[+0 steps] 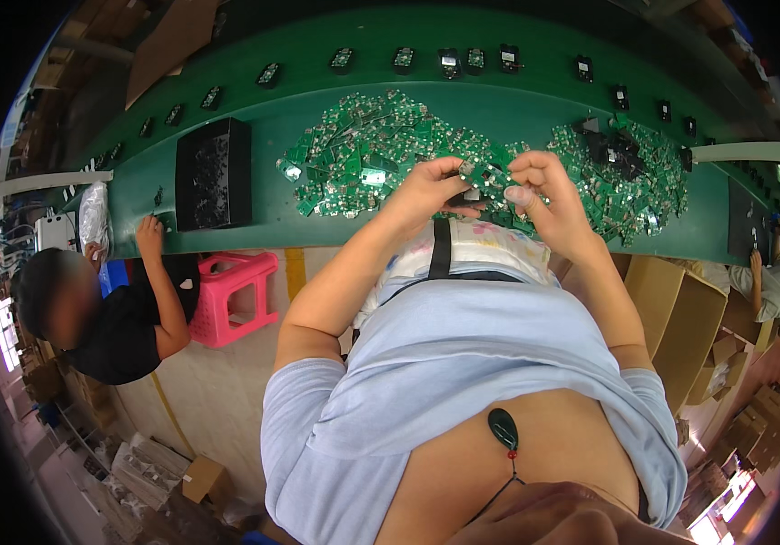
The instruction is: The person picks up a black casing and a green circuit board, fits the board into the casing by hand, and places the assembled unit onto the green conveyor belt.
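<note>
A large heap of small green circuit boards (pixel 354 163) covers the green bench in front of me. At its near edge, my left hand (pixel 431 193) pinches a small circuit board (pixel 468 170) between thumb and fingers. A dark part shows just below it, partly hidden by the fingers. My right hand (pixel 549 202) is close on the right, fingers curved and thumb apart from them, with no held thing visible between. A pale cover wraps the right thumb tip. Further right, several black casings (pixel 615 153) lie on more boards.
Along the far side runs a green belt with a row of black units (pixel 404 60). A black tray (pixel 215 174) of small dark parts stands at left, near a co-worker (pixel 104 313) and a pink stool (pixel 236 298). Cardboard boxes (pixel 676 318) are at lower right.
</note>
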A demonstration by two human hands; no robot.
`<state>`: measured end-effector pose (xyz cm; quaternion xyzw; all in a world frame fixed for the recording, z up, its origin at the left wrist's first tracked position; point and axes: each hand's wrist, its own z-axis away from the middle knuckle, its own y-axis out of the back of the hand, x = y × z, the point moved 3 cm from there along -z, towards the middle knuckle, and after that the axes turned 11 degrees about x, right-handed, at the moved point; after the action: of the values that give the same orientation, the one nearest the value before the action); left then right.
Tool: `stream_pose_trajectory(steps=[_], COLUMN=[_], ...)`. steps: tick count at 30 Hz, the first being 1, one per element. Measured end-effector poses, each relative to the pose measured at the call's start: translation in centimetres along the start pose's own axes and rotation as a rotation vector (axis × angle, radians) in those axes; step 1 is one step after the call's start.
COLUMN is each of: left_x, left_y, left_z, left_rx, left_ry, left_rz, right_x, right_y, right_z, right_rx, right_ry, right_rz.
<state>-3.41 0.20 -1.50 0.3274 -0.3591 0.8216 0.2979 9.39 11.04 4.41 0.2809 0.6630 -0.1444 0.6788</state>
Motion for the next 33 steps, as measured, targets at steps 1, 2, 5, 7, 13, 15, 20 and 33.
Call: stream_pose_trajectory(steps=[1,2,5,7,13,15,20,33], left_x=[0.0,0.0,0.2,-0.1,0.4,0.4,0.5,2.5], left_y=[0.0,-0.1,-0.1,-0.1,-0.9,-0.9,-0.9,-2.0], left_z=[0.0,0.1,0.4,0.4,1.1,1.1,1.4,3.8], left_rx=[-0.001,-0.003,0.038,0.035,0.100,0.128,0.157,0.345], left_ry=[-0.009,-0.017,-0.014,-0.071,-0.216,-0.251,-0.254,-0.976], left_rz=[-0.011,-0.022,-0.022,0.038,0.092,0.010,-0.164,-0.506], right_x=[0.1,0.1,0.2,0.3,1.5,1.6,0.0,-1.6], right_y=[0.0,0.0,-0.2,-0.4,-2.1,-2.3,-1.1,-1.7], right_z=[-0.1,-0.1,0.0,0.1,1.3,1.5,1.0,0.6], right_rx=[0.002,0.003,0.029,0.063,0.164,0.165,0.283,0.386], right_ry=[-0.011,-0.023,-0.092,-0.146,-0.273,-0.272,0.134,0.392], right_rz=[0.002,0.005,-0.057,-0.113,-0.293,-0.310,0.318,0.510])
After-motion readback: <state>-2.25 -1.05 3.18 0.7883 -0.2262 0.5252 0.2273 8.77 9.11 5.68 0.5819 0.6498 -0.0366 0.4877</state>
